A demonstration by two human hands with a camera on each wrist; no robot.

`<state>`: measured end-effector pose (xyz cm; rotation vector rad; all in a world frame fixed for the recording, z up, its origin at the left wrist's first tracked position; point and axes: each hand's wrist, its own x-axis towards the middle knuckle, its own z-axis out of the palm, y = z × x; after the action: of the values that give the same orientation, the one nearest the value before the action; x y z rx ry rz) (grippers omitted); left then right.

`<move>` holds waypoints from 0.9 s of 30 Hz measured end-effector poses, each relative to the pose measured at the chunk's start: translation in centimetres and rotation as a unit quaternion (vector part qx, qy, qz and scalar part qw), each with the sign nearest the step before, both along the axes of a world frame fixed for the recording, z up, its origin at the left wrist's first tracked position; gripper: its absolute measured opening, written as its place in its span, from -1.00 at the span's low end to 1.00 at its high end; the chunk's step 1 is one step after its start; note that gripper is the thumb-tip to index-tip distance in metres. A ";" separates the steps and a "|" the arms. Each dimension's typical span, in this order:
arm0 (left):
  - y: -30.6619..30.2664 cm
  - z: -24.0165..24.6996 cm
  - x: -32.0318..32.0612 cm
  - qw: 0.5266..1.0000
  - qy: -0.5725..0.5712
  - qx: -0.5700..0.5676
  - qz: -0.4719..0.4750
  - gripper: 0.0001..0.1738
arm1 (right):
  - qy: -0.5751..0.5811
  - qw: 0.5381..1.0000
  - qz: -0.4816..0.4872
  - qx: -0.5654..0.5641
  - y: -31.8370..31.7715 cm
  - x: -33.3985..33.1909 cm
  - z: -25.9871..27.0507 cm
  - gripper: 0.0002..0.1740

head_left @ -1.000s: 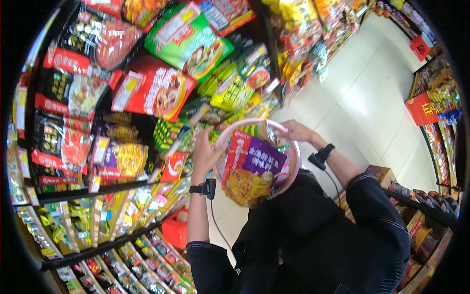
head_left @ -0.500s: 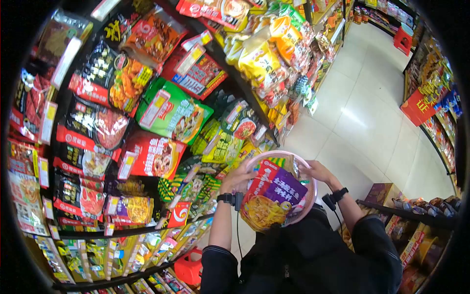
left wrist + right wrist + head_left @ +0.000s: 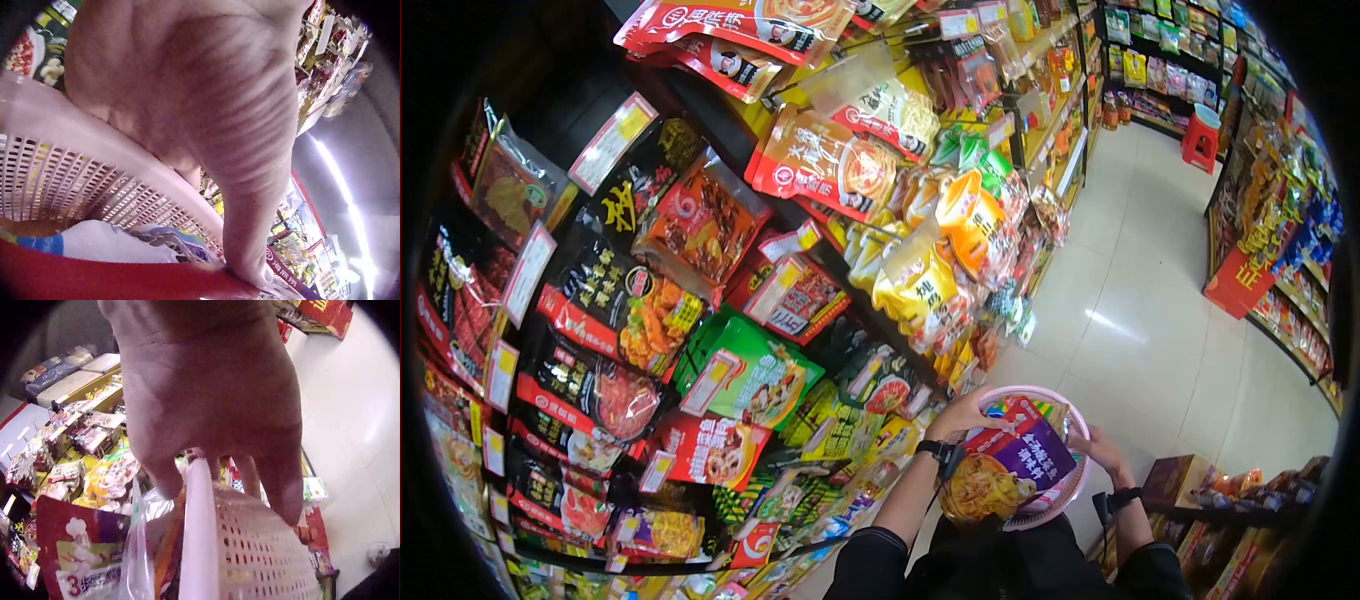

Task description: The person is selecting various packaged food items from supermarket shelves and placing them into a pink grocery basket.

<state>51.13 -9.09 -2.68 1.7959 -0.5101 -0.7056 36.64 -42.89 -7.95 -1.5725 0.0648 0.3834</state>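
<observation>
A round pink basket (image 3: 1045, 391) is held in front of the body, low in the head view. On top inside it lies a red and purple food pouch (image 3: 1038, 452) with a noodle-like picture. My left hand (image 3: 962, 418) grips the rim; in the left wrist view this hand (image 3: 187, 87) has its fingers behind the basket wall (image 3: 119, 181) and its thumb against the red pouch edge (image 3: 112, 278). My right hand (image 3: 1102, 452) holds the opposite side; in the right wrist view, the hand (image 3: 212, 387) straddles the pink rim (image 3: 200, 531), fingers outside, thumb inside.
Shelves of packaged food (image 3: 750, 370) stand on the left, close to the left arm. A tiled aisle floor (image 3: 1140, 300) runs ahead, with a red stool (image 3: 1201, 140) at its far end. More shelving and a brown box (image 3: 1175, 482) are on the right.
The head view has shifted, showing more of the upper shelves and far aisle. Basket and both hands appear lower and further right in it, with both hands still gripping.
</observation>
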 end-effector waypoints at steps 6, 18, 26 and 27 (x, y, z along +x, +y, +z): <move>-6.1 1.7 8.6 0.998 -0.051 0.032 -0.033 -0.13 | 0.108 0.993 0.003 0.040 -8.5 7.3 5.5 -0.31; -12.6 -1.1 17.9 0.996 -0.063 0.049 -0.044 -0.04 | -0.063 0.980 -0.147 -0.115 -14.4 20.8 12.6 -0.58; -14.0 -2.6 17.6 0.967 -0.197 0.072 0.142 0.03 | -0.126 0.980 -0.101 -0.118 -17.7 33.4 11.9 -0.68; -14.8 -1.8 17.0 0.972 -0.109 0.113 0.176 0.05 | -0.147 0.980 -0.078 -0.111 -17.9 35.3 12.5 -0.69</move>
<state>68.15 -23.85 -4.47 2.1238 -0.2483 -0.3312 71.94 -60.76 4.57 -1.8151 0.0026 0.0173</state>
